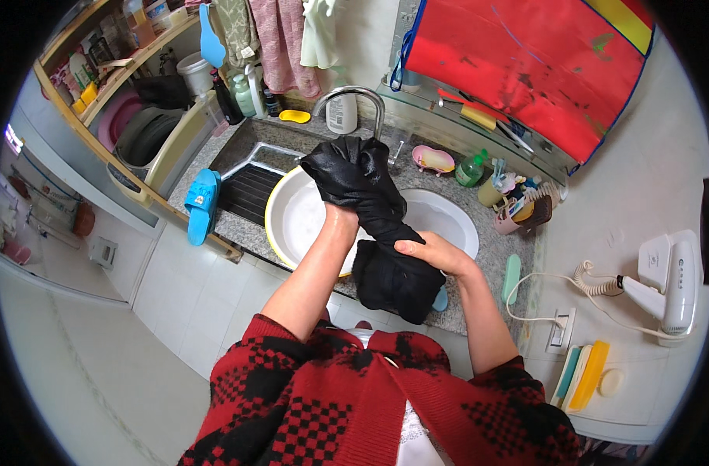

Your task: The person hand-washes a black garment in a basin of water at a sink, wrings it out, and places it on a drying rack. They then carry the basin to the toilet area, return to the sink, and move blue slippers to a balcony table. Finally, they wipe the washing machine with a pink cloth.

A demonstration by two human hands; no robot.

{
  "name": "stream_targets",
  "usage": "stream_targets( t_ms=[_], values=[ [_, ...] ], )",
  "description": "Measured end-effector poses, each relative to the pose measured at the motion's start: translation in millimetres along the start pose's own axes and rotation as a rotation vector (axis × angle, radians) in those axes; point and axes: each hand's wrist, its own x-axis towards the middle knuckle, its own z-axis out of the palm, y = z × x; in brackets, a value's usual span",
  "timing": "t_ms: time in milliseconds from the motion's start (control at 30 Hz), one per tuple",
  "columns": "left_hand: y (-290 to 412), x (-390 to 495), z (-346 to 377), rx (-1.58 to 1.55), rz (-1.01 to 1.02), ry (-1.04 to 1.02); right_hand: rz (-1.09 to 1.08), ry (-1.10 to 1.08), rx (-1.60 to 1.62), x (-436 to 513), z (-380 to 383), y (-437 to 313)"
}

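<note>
A bundled, wet-looking black garment point(398, 274) stretches between my hands over the counter. My left hand point(341, 216) is under its shiny upper end, with the fingers hidden by the cloth. My right hand point(433, 250) grips the garment lower down, thumb on top, where the cloth is twisted and hangs over the counter's front edge. Beneath my left hand is a white basin with a yellow rim point(269, 218), which holds whitish water. A white oval washbasin point(473, 233) lies behind the garment to the right. The chrome faucet point(348, 90) arches above the cloth.
A blue slipper point(202, 201) leans at the counter's left edge. Along the back stand a white bottle point(341, 113), a pink soap dish point(433, 159) and a green bottle point(469, 172). A hairbrush point(537, 211) and a mint-green case point(511, 278) are right. A hair dryer point(679, 285) hangs on the wall.
</note>
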Motion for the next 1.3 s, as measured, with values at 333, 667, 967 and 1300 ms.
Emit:
stream_targets(
  t_ms=[333,667,967,1300],
  values=[
    [-3,-5,-1,-0.401,-0.181,-0.046,-0.077,-0.07,-0.17,21,-6,28],
    [-40,-43,5,-1.237,-0.726,-0.154,-0.063,-0.072,-0.083,35,-36,82],
    [-51,-52,-16,-1.648,-0.961,-0.143,-0.188,0.084,0.597,125,-14,22],
    [-78,-39,-72,-0.897,-0.699,-0.422,-0.099,0.249,0.287,153,10,-66]
  ],
)
